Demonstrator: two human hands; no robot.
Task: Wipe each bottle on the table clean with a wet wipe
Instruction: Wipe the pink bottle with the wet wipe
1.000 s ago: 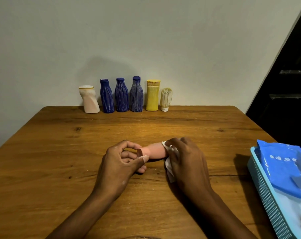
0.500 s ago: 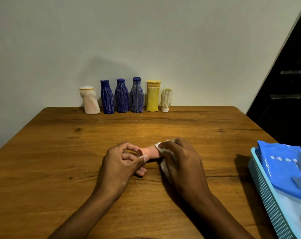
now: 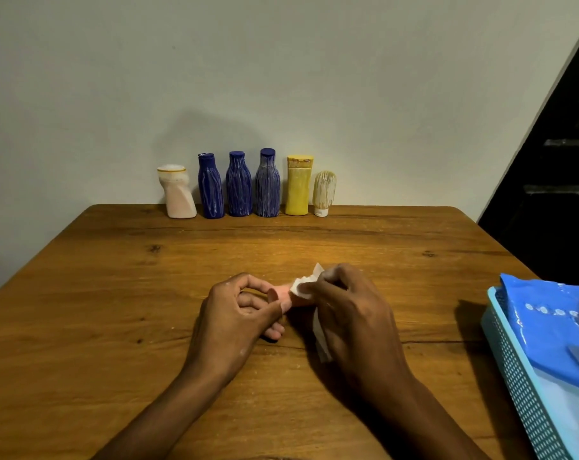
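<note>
Head view: my left hand (image 3: pixel 235 313) pinches the end of a pink bottle (image 3: pixel 281 295) lying mid-table (image 3: pixel 115 310); my right hand (image 3: pixel 351 313) grips a wet wipe (image 3: pixel 303 287) round it, hiding most of its body. Far edge: six bottles (image 3: pixel 238 189) in a row. Right: blue basket (image 3: pixel 520 376).

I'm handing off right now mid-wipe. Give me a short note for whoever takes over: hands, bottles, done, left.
Left hand pinches the end of the pink bottle, lying sideways at mid-table.
Right hand presses the wet wipe around that bottle.
Six bottles stand in a row at the wall, most streaked white.
Blue pack sits in the basket, right edge.
Done: pink bottle under way.
Left: finish it, then apparently the row.
</note>
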